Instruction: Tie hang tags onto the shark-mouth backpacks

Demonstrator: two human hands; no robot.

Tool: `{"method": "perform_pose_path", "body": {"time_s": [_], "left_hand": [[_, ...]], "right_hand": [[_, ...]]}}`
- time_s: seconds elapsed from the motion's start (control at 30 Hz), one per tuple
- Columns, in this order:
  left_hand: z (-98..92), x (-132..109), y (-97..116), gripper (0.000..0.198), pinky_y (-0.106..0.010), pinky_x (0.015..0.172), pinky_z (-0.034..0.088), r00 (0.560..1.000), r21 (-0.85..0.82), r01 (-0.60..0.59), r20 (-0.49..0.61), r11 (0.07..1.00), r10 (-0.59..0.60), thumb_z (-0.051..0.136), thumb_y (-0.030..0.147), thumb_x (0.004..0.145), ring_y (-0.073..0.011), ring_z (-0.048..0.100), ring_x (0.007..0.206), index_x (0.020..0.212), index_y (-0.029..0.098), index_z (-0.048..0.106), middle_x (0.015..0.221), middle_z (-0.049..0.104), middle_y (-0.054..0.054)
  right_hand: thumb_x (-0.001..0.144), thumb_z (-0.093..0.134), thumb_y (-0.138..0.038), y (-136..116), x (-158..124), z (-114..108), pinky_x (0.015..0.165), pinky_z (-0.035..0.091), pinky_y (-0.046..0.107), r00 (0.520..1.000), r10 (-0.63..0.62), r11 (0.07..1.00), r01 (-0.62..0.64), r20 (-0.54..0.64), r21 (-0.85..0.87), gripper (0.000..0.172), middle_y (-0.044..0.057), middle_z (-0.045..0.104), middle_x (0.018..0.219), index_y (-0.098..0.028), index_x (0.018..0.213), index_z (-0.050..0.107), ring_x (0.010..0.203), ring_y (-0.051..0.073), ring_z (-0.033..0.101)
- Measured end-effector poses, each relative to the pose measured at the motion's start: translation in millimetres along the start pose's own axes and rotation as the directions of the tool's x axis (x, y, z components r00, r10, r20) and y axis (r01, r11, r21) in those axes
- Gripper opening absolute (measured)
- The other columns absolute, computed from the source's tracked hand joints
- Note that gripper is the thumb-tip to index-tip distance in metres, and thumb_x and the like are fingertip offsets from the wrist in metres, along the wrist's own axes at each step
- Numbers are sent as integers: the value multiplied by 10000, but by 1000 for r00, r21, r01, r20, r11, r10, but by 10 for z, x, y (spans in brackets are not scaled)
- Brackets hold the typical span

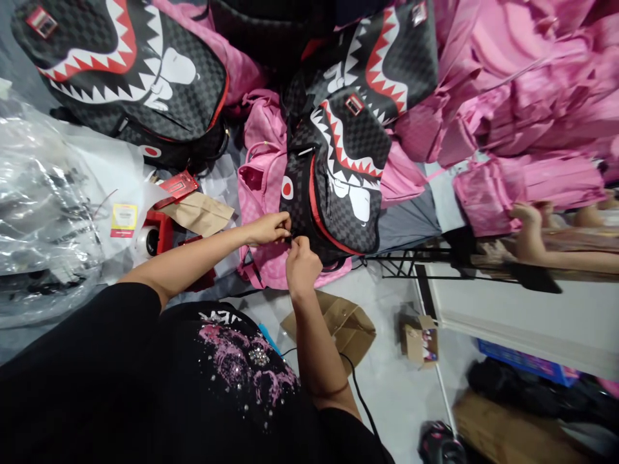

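A black-and-grey checkered backpack (360, 145) with a shark-mouth print lies in front of me, its red-edged zipper running along the side. At its near edge my left hand (271, 229) pinches a small dark piece that I cannot make out. My right hand (304, 265) is closed beside it, fingertips meeting the left ones at the same spot. Under the checkered bag spreads a pink backpack (265, 183). Another shark-print backpack (186, 84) lies at the upper left, and a third (409, 61) rests just behind the one at my hands.
Pink bags (522, 84) are piled at the right. To the left are clear plastic wrapping (43, 200), a brown paper bag (200, 212) and a red tape dispenser (162, 233). Another person's arm (556, 248) reaches in at right. An open carton (420, 345) stands on the floor.
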State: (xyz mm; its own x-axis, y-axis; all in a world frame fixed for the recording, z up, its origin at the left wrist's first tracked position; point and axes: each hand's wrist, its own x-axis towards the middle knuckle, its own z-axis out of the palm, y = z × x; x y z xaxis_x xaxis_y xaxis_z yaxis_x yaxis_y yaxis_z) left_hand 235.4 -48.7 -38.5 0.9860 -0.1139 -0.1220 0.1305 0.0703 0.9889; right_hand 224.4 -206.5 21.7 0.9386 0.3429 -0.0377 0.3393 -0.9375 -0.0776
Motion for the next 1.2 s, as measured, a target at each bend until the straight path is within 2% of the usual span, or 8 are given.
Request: {"method": "perform_pose_path", "body": {"time_s": [0.13, 0.33, 0.47, 0.57, 0.67, 0.8, 0.9, 1.2], "left_hand": [[-216, -123, 81, 126, -208, 537, 402, 992, 84, 11, 125, 996, -22, 661, 251, 830, -130, 620, 564, 783, 175, 572, 647, 669, 5], [-366, -335, 43, 491, -251, 687, 511, 959, -215, -31, 270, 976, 90, 819, 198, 630, -165, 667, 824, 1065, 172, 592, 934, 680, -37], [-231, -389, -92, 327, -234, 684, 487, 994, -237, -103, -43, 966, 96, 771, 238, 682, -130, 620, 756, 956, 147, 618, 865, 653, -15], [-70, -378, -192, 294, -248, 675, 478, 926, -256, -147, -376, 956, 41, 753, 329, 715, -142, 616, 737, 908, 143, 634, 827, 662, -26], [43, -390, -196, 187, -278, 686, 477, 871, -117, -201, -476, 972, 123, 682, 335, 795, -159, 622, 736, 830, 151, 674, 801, 677, -51], [118, -467, -72, 170, -382, 901, 451, 808, 380, -384, -303, 841, 506, 607, 309, 880, -218, 615, 972, 836, 203, 731, 998, 711, -94], [169, -485, 16, 203, -384, 898, 434, 798, 516, -418, -184, 748, 573, 561, 321, 923, -227, 605, 990, 886, 219, 733, 1043, 723, -92], [387, -436, 104, 133, -223, 725, 465, 906, -29, -422, 14, 906, 423, 629, 290, 894, -131, 620, 752, 844, 171, 658, 826, 676, -39]], "right_hand": [[1010, 421, -312, 163, -113, 27, 649, 444, 252, 971, 28, 945, 51, -236, 322, 241, 82, 738, 906, -161, 1016, 608, 683, 160, 678], [988, 453, -381, 64, -113, 62, 592, 514, 252, 925, 183, 662, 134, -332, 738, 198, 130, 717, 1067, -184, 988, 475, 565, 112, 656], [983, 441, -358, -72, -55, 65, 590, 517, 251, 934, 189, 536, 162, -305, 829, 157, 162, 693, 1153, -206, 975, 401, 604, 109, 676], [983, 438, -368, -97, -10, 64, 563, 496, 232, 957, 133, 504, 160, -259, 849, 162, 136, 709, 1098, -210, 981, 402, 695, 134, 706], [979, 465, -380, -36, 29, 56, 558, 487, 228, 970, 66, 509, 167, -232, 844, 183, 62, 709, 908, -198, 979, 479, 645, 123, 670], [961, 493, -391, 133, 18, 40, 540, 482, 246, 981, -126, 623, 194, -148, 758, 236, 9, 638, 748, -188, 976, 611, 528, 108, 554], [949, 510, -372, 244, -11, -1, 557, 501, 266, 972, -209, 664, 220, -105, 715, 239, 36, 655, 784, -189, 965, 664, 610, 142, 601], [879, 583, -418, 583, -96, -477, 615, 553, 318, 950, -301, 798, 201, 86, 568, 224, 64, 714, 789, -242, 880, 723, 662, 214, 663]]}}
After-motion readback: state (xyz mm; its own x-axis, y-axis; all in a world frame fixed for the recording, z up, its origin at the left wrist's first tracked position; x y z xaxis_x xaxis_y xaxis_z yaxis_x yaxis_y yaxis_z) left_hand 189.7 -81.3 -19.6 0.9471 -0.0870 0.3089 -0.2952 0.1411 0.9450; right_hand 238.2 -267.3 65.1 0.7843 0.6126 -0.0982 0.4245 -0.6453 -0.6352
